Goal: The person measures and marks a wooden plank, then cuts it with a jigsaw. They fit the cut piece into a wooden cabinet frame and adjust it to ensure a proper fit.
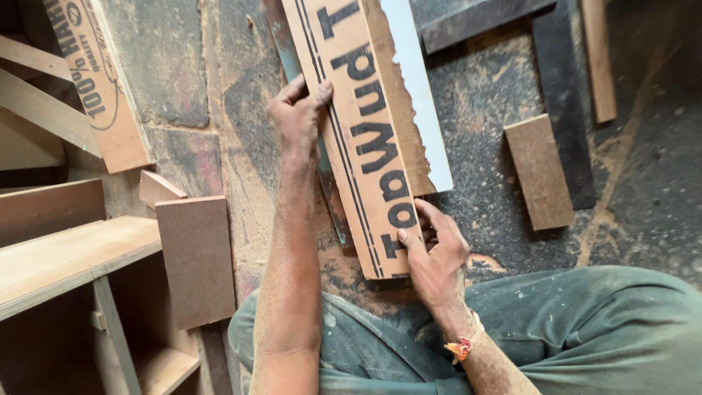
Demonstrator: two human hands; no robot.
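A long narrow plywood strip (365,124) with large dark printed letters lies slanted on the dusty floor, over a white laminate strip (420,95) with a ragged edge and a thin greenish strip (330,190) underneath. My left hand (296,117) grips the plywood strip's left edge near its middle, fingers curled over it. My right hand (433,256) holds the strip's near end, thumb and fingertips pressed on its lower right corner. An orange thread is tied around my right wrist.
A short wooden block (540,172) and dark strips (563,95) lie on the floor at right. At left stand a brown board (196,260), a printed plywood piece (99,80) and a wooden shelf frame (66,256). My knees in green trousers (585,329) fill the bottom.
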